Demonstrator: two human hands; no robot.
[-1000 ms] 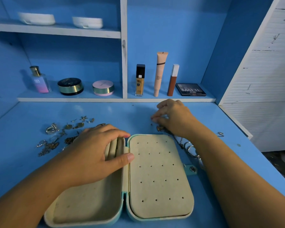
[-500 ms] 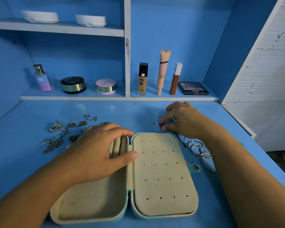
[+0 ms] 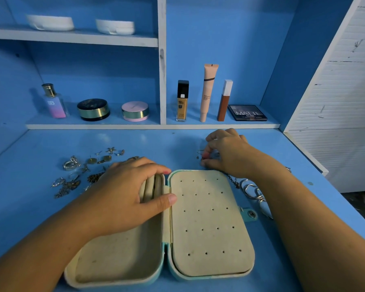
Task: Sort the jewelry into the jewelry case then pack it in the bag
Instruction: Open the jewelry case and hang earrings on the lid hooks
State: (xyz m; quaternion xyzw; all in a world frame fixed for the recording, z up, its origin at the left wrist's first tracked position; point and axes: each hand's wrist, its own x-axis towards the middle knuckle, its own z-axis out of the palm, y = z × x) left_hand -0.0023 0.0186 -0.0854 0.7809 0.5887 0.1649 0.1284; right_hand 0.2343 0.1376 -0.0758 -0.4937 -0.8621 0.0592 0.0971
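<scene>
One small jewelry piece (image 3: 202,158) is being pinched by the right hand (image 3: 228,153) just beyond the far edge of the jewelry case (image 3: 209,228), the left hand (image 3: 122,199) lying spread across it

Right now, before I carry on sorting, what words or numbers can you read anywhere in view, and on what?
"MATTE": on the dark palette, lower shelf, far right; the smaller line beneath is blurred.
"SB": on the perfume bottle.
"230": on the foundation bottle; its upper label is too small to read.
Print on the pale tube: too small to read.
The jewelry case: no text visible.
</scene>
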